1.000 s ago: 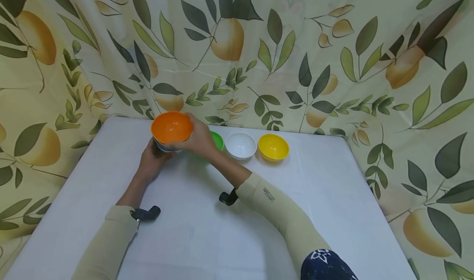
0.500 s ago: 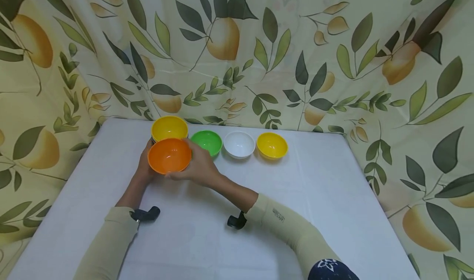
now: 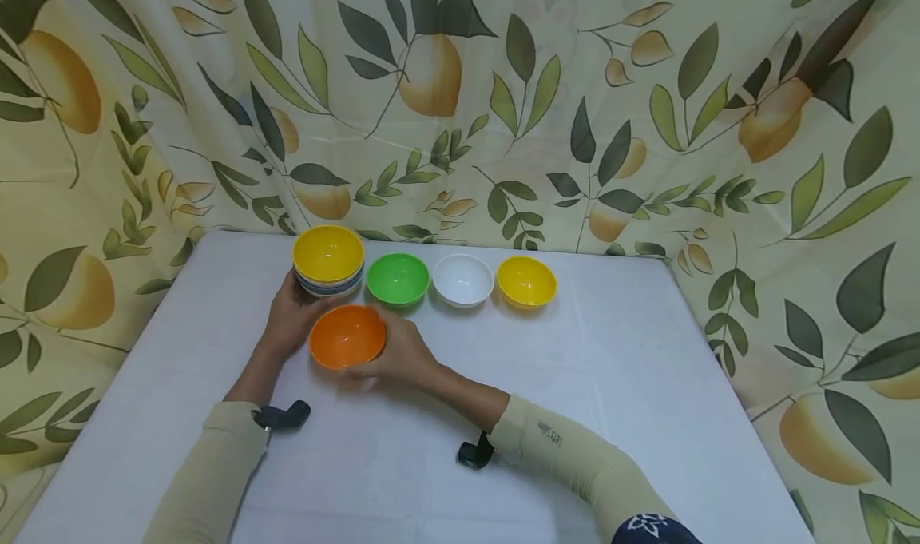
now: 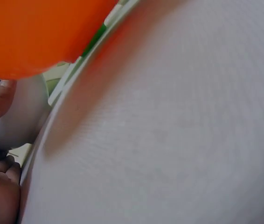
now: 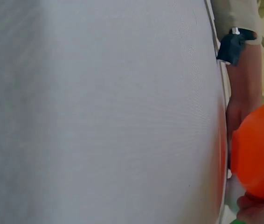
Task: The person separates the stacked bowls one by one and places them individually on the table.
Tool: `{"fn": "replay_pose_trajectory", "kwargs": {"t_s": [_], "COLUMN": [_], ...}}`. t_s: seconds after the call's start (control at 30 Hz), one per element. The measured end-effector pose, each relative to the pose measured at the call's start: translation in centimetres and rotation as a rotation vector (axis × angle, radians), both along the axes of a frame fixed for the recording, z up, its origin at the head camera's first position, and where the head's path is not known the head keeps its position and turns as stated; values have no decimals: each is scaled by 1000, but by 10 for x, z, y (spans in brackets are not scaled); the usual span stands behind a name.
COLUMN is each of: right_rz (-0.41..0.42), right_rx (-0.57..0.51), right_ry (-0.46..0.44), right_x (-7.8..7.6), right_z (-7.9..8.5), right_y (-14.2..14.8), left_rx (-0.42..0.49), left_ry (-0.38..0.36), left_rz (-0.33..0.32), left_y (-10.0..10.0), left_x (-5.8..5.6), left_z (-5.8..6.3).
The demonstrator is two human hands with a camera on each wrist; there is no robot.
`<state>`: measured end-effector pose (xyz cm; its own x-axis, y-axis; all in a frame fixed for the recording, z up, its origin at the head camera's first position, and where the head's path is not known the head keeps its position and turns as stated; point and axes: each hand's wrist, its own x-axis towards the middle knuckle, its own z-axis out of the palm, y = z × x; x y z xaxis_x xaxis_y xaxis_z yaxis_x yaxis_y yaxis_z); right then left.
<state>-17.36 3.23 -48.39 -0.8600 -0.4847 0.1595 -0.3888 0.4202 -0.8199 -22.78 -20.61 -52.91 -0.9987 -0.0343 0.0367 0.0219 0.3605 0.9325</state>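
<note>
My right hand [image 3: 402, 348] grips the right side of an orange bowl [image 3: 347, 338], with the thumb at its near side. The bowl is upright, close in front of a stack of bowls [image 3: 329, 287], whose top one is a yellow bowl [image 3: 328, 254]. Below that, blue-grey and white rims show. Around the near left of this stack curls my left hand [image 3: 291, 316], its far fingers hidden. In the left wrist view the orange bowl [image 4: 38, 32] hangs over the cloth, beside the left thumb [image 4: 1, 100]. The right wrist view has the orange bowl [image 5: 258, 149] at its right edge.
To the right of the stack, a green bowl [image 3: 398, 279], a white bowl [image 3: 463, 280] and another yellow bowl [image 3: 527, 281] stand in a row near the back edge. A white cloth [image 3: 575, 416] covers the table. Behind hangs a fruit-patterned curtain [image 3: 517, 113].
My right hand has lifted the orange bowl off the top of the stack and brought it toward me and slightly right, baring the yellow bowl. The left hand has stayed at the stack.
</note>
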Motion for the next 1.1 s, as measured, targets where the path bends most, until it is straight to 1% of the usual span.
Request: {"fn": "replay_pose_trajectory", "kwargs": {"t_s": [0.17,0.3,0.47,0.63,0.77,0.87,0.97,1.1], "right_rz": [-22,-23,-29,-48,-80,-88,-84,-85], "right_rx": [32,29,18,34,56,45,19,-49], "right_ry": [-13,-6,-20,-37,-15,15,36,39], "right_x": [-4,-8,-12,-12,-9,-6,-4,-4], "right_z": [-6,-8,-10,-10,-4,2,8,19], "right_y": [2,2,0,0,2,4,6,6], "left_rx": [10,11,27,23,23,27,26,32], "left_ry": [11,10,22,13,12,3,-6,-9], "left_rz": [-8,-12,-12,-11,-10,-7,-3,-1], "left_y": [0,-1,-2,-2,-1,-1,0,0], "left_x": [-1,-2,-2,-2,-3,-3,-3,-2], "left_z": [0,-2,-1,-2,-2,-2,-1,-1]}}
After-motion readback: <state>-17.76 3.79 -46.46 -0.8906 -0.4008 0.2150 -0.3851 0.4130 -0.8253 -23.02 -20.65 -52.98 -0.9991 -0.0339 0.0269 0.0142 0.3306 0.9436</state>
